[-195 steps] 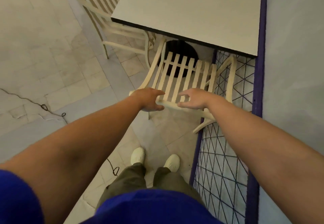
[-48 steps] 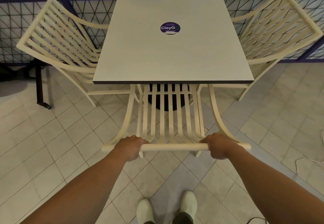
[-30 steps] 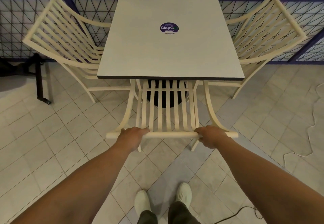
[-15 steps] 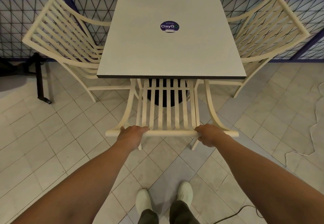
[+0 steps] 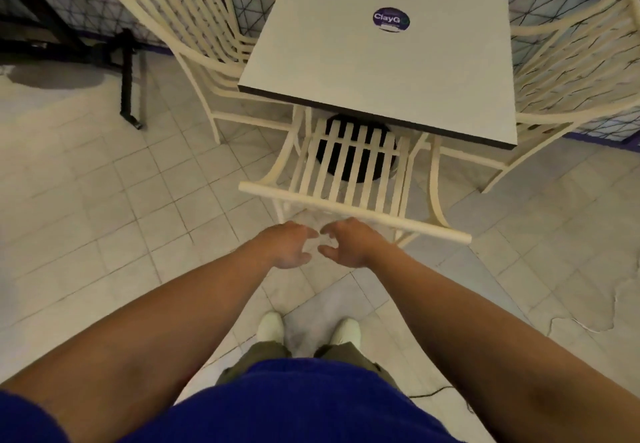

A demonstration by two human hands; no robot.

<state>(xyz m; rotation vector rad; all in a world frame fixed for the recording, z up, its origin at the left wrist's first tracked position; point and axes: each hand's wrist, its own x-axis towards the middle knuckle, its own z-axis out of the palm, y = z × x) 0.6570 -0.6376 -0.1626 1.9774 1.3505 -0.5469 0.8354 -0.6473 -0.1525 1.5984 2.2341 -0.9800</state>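
chair (image 5: 347, 205): cream all over, back in parallel slats, as I see it from above
bench (image 5: 381, 72): plain pale grey top, thin black edge
sticker (image 5: 391, 19): purple disc, white lettering
floor (image 5: 121, 200): off-white square tiles, darker grout lines
railing (image 5: 601, 128): purple frame, dark triangle mesh
my shirt (image 5: 294, 404): plain deep blue
my trousers (image 5: 266, 352): olive green
my shoes (image 5: 270, 325): white

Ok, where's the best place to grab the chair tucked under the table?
Take the near chair's top rail from the person's side, one hand near each end, fingers curled over it. It is a round bar running crosswise, clear of the table and the part nearest the person.
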